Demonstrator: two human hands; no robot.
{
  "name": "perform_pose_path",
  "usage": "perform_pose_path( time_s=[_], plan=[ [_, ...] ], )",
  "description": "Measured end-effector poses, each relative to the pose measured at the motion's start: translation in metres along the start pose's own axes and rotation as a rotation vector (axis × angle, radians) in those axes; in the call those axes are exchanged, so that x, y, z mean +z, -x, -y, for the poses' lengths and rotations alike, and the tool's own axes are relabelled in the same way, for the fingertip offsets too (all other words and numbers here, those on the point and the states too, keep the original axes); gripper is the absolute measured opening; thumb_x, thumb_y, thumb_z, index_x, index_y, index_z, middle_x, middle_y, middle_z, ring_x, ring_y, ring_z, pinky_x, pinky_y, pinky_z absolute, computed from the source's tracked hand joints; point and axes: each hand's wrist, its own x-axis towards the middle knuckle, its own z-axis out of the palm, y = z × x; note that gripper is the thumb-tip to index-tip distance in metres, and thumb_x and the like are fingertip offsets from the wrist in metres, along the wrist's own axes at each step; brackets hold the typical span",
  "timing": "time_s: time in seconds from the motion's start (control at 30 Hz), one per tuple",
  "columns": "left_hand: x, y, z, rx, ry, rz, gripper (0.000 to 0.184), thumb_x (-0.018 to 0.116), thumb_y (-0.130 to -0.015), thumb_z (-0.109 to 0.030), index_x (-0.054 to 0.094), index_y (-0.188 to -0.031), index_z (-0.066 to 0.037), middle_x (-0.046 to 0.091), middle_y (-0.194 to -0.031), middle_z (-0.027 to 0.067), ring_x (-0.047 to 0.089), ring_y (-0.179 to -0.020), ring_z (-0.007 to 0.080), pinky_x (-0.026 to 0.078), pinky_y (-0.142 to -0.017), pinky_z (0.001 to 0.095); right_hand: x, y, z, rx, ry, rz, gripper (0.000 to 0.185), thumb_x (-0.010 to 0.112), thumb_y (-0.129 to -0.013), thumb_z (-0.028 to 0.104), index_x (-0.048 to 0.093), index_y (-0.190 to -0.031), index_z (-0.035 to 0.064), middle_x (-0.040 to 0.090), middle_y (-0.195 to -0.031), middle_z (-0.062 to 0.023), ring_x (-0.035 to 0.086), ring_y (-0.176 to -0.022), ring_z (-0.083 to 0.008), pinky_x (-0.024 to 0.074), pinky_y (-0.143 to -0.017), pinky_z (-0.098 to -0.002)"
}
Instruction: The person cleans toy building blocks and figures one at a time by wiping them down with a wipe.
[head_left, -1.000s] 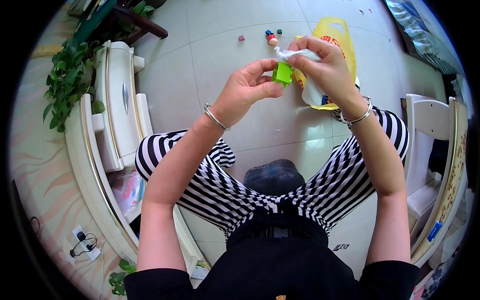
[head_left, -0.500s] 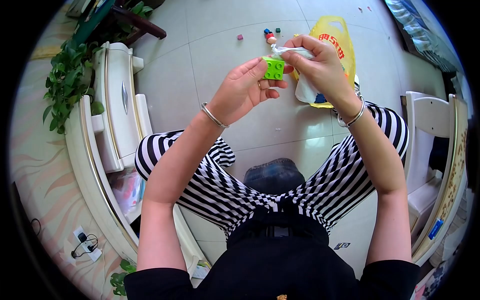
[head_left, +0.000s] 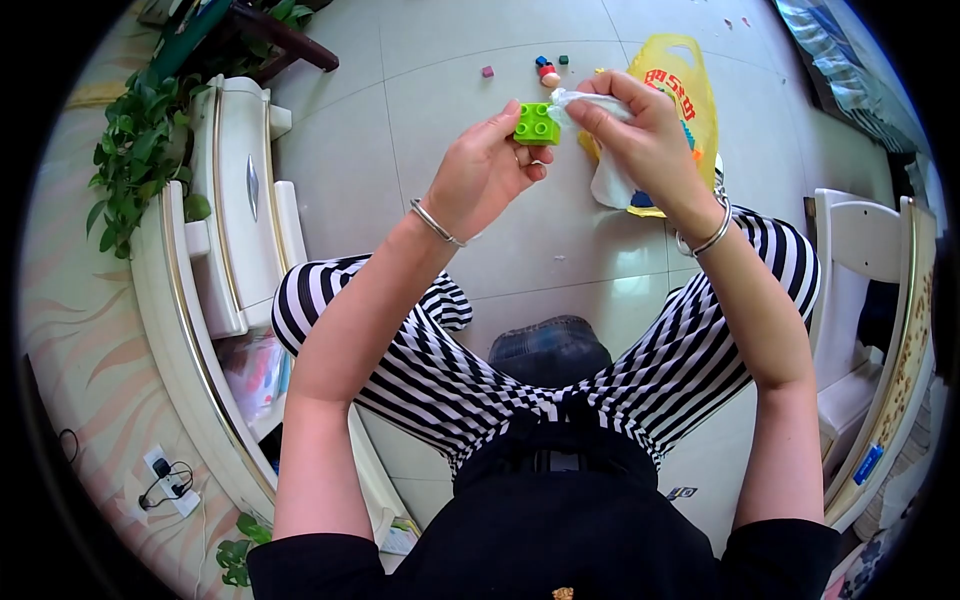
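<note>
A lime-green toy building block with round studs is gripped between the thumb and fingers of my left hand. Pinched in my right hand is a white wipe, whose bunched tip touches or nearly touches the block's upper right corner. The rest of the white cloth hangs below my right fingers. Just behind that hand lies a yellow plastic bag with red print and colourful pieces showing inside it.
Small blocks lie on the tiled floor: a pink one, a green one and a red-and-blue toy figure. A white cabinet stands at left, a white chair at right. A dark stool is beneath me.
My left hand has turned the green block slightly and shifted a little to the left and up. The white wipe stays in my right hand at the block's corner.
</note>
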Motion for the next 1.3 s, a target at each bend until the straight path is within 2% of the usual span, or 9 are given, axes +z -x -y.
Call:
perform_pose_path(
  time_s=[0.27,0.37,0.53,0.6,0.77,1.0,1.1,1.23,1.3],
  plan=[
    [-0.004,-0.005,-0.003,0.023,0.147,-0.031,0.026,0.04,-0.099,-0.029,0.052,-0.107,-0.006,0.058,-0.102,0.006,0.054,-0.092,0.0166,0.043,-0.08,0.0293,0.005,0.011,0.0,-0.047,0.095,0.183,0.018,0.065,-0.085,0.017,0.062,-0.091,0.0002,0.062,-0.071,-0.0034,0.055,-0.065,-0.0058,0.0437,-0.058,-0.0224],
    [-0.008,-0.003,-0.003,-0.043,0.094,0.073,0.026,0.041,-0.099,-0.027,0.052,-0.109,-0.006,0.058,-0.105,0.0053,0.054,-0.095,0.0152,0.044,-0.082,0.0294,-0.003,0.0,0.002,0.072,-0.089,-0.019,0.019,0.064,-0.086,0.018,0.062,-0.093,0.0004,0.062,-0.072,-0.0016,0.055,-0.068,-0.0065,0.0437,-0.059,-0.023],
    [-0.007,-0.004,0.003,-0.033,0.134,0.07,0.027,0.04,-0.099,-0.026,0.051,-0.111,-0.005,0.058,-0.108,0.0068,0.055,-0.097,0.0154,0.045,-0.084,0.0299,0.004,0.0,-0.01,0.01,0.006,-0.01,0.021,0.066,-0.084,0.019,0.061,-0.093,0.0002,0.06,-0.07,-0.0041,0.054,-0.065,-0.0072,0.044,-0.059,-0.0237],
    [-0.008,-0.004,0.002,0.001,0.194,0.02,0.028,0.04,-0.099,-0.026,0.051,-0.112,-0.004,0.058,-0.11,0.0083,0.055,-0.099,0.0163,0.045,-0.086,0.031,0.01,0.01,-0.008,-0.159,0.108,0.056,0.022,0.067,-0.083,0.019,0.061,-0.092,0.0004,0.059,-0.069,-0.0078,0.054,-0.062,-0.0104,0.044,-0.058,-0.025],
    [0.007,-0.001,-0.001,0.049,0.141,-0.148,0.031,0.045,-0.095,-0.02,0.049,-0.118,0.002,0.057,-0.115,0.0115,0.057,-0.106,0.0219,0.044,-0.1,0.037,0.005,0.003,-0.005,-0.074,0.16,-0.067,0.02,0.066,-0.083,0.017,0.06,-0.092,0.0007,0.059,-0.075,-0.0097,0.057,-0.065,-0.0154,0.0452,-0.06,-0.028],
    [0.006,0.002,0.001,0.004,0.202,-0.12,0.031,0.045,-0.094,-0.017,0.048,-0.117,0.003,0.056,-0.119,0.0126,0.056,-0.111,0.0222,0.043,-0.102,0.0373,0.017,0.0,-0.014,-0.178,0.127,-0.138,0.016,0.065,-0.082,0.013,0.059,-0.091,0.0011,0.06,-0.08,-0.0129,0.06,-0.068,-0.0236,0.0471,-0.062,-0.0308],
    [0.003,0.002,-0.001,0.029,0.18,-0.18,0.032,0.044,-0.095,-0.02,0.047,-0.12,0.0,0.059,-0.117,0.012,0.058,-0.109,0.0187,0.044,-0.1,0.0331,0.02,0.007,-0.012,-0.396,0.318,0.002,0.012,0.065,-0.079,0.007,0.06,-0.089,0.0032,0.059,-0.079,-0.0115,0.058,-0.067,-0.0292,0.0478,-0.062,-0.0342],
    [-0.003,0.0,-0.003,0.068,0.097,-0.236,0.029,0.05,-0.092,-0.018,0.049,-0.114,0.0,0.061,-0.112,0.0121,0.06,-0.103,0.0194,0.047,-0.092,0.032,0.019,0.008,-0.004,-0.416,0.291,0.044,0.011,0.066,-0.078,0.007,0.06,-0.087,0.0034,0.059,-0.077,-0.0098,0.058,-0.065,-0.0245,0.0465,-0.059,-0.0315],
    [-0.003,0.001,-0.003,0.098,0.067,-0.225,0.028,0.052,-0.091,-0.018,0.05,-0.112,0.0,0.061,-0.11,0.0121,0.06,-0.101,0.0204,0.048,-0.09,0.0322,0.013,0.004,-0.001,-0.195,0.217,-0.041,0.01,0.066,-0.078,0.007,0.061,-0.086,0.0034,0.059,-0.076,-0.0081,0.057,-0.065,-0.0189,0.0452,-0.057,-0.0279]
  ],
)
